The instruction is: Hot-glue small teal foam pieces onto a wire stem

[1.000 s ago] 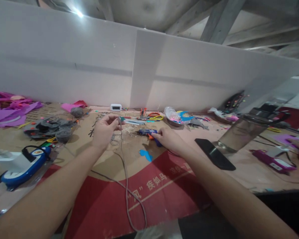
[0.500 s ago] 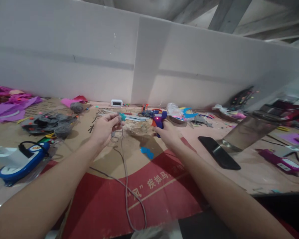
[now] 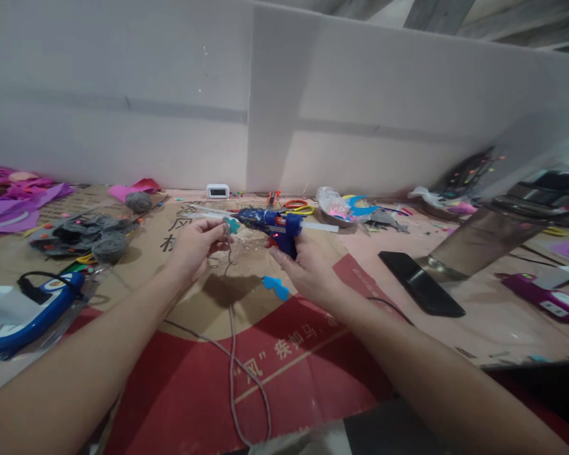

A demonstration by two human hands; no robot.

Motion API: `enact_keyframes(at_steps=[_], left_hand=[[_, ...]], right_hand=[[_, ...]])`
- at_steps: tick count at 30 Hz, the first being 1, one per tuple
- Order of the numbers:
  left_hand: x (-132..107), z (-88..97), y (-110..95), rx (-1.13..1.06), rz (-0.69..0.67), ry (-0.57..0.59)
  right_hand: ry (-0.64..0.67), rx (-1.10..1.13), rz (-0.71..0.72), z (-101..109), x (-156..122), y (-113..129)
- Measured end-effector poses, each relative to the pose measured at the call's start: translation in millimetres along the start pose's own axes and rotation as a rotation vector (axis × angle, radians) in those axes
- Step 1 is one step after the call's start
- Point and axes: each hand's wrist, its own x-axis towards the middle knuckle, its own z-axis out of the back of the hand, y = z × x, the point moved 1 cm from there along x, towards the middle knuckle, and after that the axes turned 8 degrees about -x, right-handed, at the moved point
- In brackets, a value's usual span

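Note:
My right hand [image 3: 306,268] grips a blue glue gun [image 3: 271,224] by its handle. A small red light glows on the gun, a white glue stick pokes out of its back, and its nozzle points left. My left hand [image 3: 196,243] pinches a small teal felt shape [image 3: 232,224] on a thin grey cord [image 3: 232,328]. The nozzle sits right beside that shape. The cord hangs from the hand and loops over the cardboard toward me. A blue felt cut-out [image 3: 275,287] lies on the cardboard just below both hands.
Brown and red cardboard [image 3: 294,373] covers the bench, with a white partition [image 3: 246,101] behind. Grey yarn and felt scraps [image 3: 92,234] and a blue device [image 3: 23,309] lie left. Scissors [image 3: 296,206], a black phone [image 3: 421,292], a tilted clear container [image 3: 478,246] and a purple glue gun [image 3: 545,297] lie right.
My right hand picked the glue gun up off the cardboard and swung it left, bringing its nozzle to the teal shape in my left hand. The view tilted down slightly.

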Motion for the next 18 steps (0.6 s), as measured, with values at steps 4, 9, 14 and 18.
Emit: enact_keyframes(at_steps=[4,9,14,18], left_hand=[[-1.7,-1.7,-0.6,0.018,0.012,0.006],[-2.9,-3.2,-1.4,0.044,0.008,-0.001],[-4.5,-4.3,-1.9,0.070,0.005,0.021],[-4.6,-3.9,-1.2,0.074,-0.005,0.028]], right_hand=[[-0.001,-0.031,0.013,0.8,-0.2,0.1],[0.001,-0.068,0.044,0.8,-0.5,1.5],[0.016,-0.091,0.055,0.5,0.0,4.4],[0.012,-0.099,0.054,0.2,0.0,5.2]])
